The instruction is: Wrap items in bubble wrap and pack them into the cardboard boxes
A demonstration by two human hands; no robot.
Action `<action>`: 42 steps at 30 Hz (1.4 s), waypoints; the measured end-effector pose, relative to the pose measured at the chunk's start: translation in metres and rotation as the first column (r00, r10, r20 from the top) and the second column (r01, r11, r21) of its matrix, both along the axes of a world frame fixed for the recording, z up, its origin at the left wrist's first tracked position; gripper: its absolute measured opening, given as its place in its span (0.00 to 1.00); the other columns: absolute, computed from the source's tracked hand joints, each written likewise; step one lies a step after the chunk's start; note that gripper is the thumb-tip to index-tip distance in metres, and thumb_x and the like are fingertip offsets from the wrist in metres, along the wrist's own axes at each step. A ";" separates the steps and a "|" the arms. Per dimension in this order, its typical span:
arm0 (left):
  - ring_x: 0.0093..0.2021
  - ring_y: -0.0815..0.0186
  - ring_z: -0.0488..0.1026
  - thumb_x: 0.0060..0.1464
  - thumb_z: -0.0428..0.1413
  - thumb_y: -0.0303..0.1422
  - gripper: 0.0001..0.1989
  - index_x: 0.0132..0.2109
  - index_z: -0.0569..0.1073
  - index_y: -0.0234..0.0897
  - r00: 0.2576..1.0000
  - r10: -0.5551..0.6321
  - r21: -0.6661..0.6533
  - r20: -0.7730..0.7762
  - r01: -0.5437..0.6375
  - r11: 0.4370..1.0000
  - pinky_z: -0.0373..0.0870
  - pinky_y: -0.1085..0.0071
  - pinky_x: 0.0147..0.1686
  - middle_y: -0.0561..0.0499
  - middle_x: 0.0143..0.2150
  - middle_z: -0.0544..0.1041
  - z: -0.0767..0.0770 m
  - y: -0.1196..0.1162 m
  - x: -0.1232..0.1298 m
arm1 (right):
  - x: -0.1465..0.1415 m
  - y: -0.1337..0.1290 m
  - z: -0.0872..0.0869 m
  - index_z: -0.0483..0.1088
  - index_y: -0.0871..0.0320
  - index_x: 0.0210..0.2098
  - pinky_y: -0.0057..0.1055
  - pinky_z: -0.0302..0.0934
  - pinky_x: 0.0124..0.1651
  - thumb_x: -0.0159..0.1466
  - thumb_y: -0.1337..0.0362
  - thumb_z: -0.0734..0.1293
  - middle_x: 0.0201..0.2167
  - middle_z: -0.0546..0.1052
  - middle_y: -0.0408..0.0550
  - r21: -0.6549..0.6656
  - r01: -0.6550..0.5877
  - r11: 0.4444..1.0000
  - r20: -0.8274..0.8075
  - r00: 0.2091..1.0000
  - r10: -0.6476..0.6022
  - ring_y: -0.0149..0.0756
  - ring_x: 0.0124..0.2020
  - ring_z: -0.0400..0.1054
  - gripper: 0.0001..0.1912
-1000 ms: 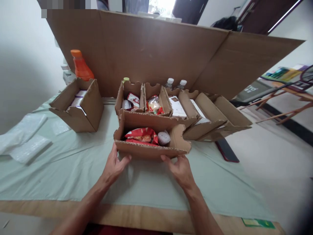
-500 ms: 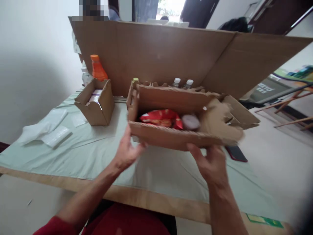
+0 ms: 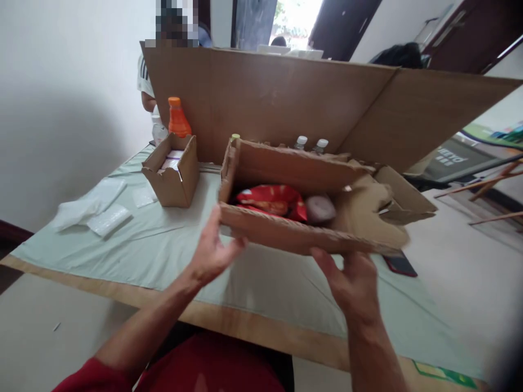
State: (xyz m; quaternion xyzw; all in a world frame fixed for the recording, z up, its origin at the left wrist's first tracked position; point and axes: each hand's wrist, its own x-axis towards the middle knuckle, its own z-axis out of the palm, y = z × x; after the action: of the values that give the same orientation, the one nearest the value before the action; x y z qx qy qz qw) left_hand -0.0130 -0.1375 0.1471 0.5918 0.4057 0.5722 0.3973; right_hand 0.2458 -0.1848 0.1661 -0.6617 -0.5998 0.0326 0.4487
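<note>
A long open cardboard box is held up at a slight slant over the table, its right end lower. My left hand grips the box's left front corner, thumb along the front wall. My right hand holds the front lower edge near the right end, with its fingers partly hidden under the box. Inside lie a red shiny packet and a pale greyish-pink rounded item whose kind I cannot make out.
Left stands a small cardboard box beside an orange bottle. Clear plastic wrappers lie further left. Behind are white-capped bottles and a tall cardboard panel. A dark flat object lies right. A person is beyond the panel.
My view has shifted, so the table and background sit further right and lower. Both hands keep hold of the box, whose right end dips slightly more. More of the person behind the panel shows.
</note>
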 end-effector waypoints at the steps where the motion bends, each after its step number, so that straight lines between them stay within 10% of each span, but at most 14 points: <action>1: 0.67 0.45 0.67 0.52 0.65 0.39 0.36 0.66 0.67 0.37 0.999 -0.041 -0.023 -0.017 0.040 0.999 0.59 0.48 0.70 0.39 0.65 0.73 -0.005 -0.006 0.009 | 0.008 -0.009 -0.005 0.78 0.56 0.38 0.49 0.70 0.47 0.61 0.37 0.69 0.37 0.83 0.56 0.033 0.043 0.999 0.010 0.999 -0.043 0.54 0.42 0.77 0.28; 8: 0.68 0.46 0.66 0.53 0.64 0.42 0.31 0.62 0.70 0.38 0.990 0.137 -0.312 -0.032 -0.140 0.940 0.58 0.52 0.70 0.40 0.62 0.74 -0.074 -0.058 -0.041 | -0.042 -0.028 -0.059 0.80 0.55 0.38 0.48 0.73 0.49 0.62 0.44 0.70 0.38 0.84 0.54 -0.195 -0.238 0.952 -0.187 0.961 0.202 0.54 0.42 0.79 0.20; 12: 0.66 0.48 0.69 0.53 0.65 0.44 0.30 0.60 0.71 0.37 0.950 0.309 -0.293 -0.036 -0.306 0.906 0.62 0.55 0.68 0.42 0.60 0.76 -0.088 -0.060 -0.080 | -0.078 0.002 -0.071 0.78 0.56 0.42 0.54 0.69 0.58 0.61 0.45 0.70 0.44 0.83 0.57 -0.203 -0.381 0.902 -0.270 0.907 0.322 0.57 0.51 0.76 0.22; 20: 0.68 0.48 0.67 0.54 0.65 0.42 0.31 0.62 0.70 0.40 0.920 0.388 -0.331 -0.057 -0.384 0.862 0.61 0.54 0.69 0.42 0.62 0.74 -0.112 -0.083 -0.083 | -0.084 0.012 -0.079 0.76 0.55 0.53 0.54 0.68 0.60 0.63 0.47 0.68 0.48 0.81 0.58 -0.202 -0.436 0.877 -0.233 0.891 0.390 0.58 0.55 0.74 0.25; 28: 0.64 0.49 0.72 0.55 0.60 0.40 0.32 0.64 0.67 0.35 0.955 0.297 -0.259 -0.022 -0.292 0.920 0.66 0.54 0.65 0.39 0.63 0.75 -0.085 -0.003 -0.098 | -0.097 -0.026 -0.125 0.65 0.52 0.65 0.55 0.70 0.59 0.65 0.54 0.69 0.60 0.74 0.59 -0.104 -0.380 0.919 -0.197 0.914 0.355 0.57 0.58 0.73 0.30; 33: 0.74 0.44 0.58 0.55 0.63 0.42 0.43 0.72 0.57 0.35 0.929 0.365 -0.279 -0.064 -0.368 0.887 0.58 0.47 0.69 0.33 0.74 0.60 -0.091 0.032 -0.089 | -0.095 -0.015 -0.133 0.68 0.51 0.63 0.46 0.74 0.52 0.69 0.57 0.66 0.72 0.61 0.59 -0.121 -0.382 0.916 -0.294 0.895 0.335 0.51 0.59 0.72 0.24; 38: 0.75 0.47 0.56 0.60 0.59 0.48 0.42 0.75 0.54 0.43 0.962 0.273 -0.278 -0.014 -0.266 0.923 0.61 0.50 0.69 0.39 0.77 0.56 -0.122 0.002 -0.060 | -0.081 0.035 -0.133 0.66 0.56 0.62 0.33 0.72 0.34 0.63 0.53 0.69 0.52 0.79 0.56 -0.170 -0.413 0.895 -0.465 0.834 0.296 0.39 0.37 0.75 0.30; 42: 0.76 0.49 0.55 0.64 0.55 0.50 0.38 0.75 0.55 0.44 0.972 0.236 -0.265 -0.006 -0.229 0.937 0.56 0.50 0.73 0.42 0.78 0.56 -0.130 -0.001 -0.053 | -0.086 0.059 -0.136 0.71 0.54 0.47 0.32 0.70 0.32 0.63 0.53 0.69 0.34 0.80 0.46 -0.184 -0.534 0.825 -0.514 0.768 0.383 0.37 0.30 0.73 0.16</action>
State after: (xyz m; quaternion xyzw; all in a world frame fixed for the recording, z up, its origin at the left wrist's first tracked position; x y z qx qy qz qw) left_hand -0.0664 -0.1380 0.0167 0.4741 0.5401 0.5635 0.4073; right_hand 0.1603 -0.1254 0.0305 -0.5293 -0.6089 0.3935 0.4408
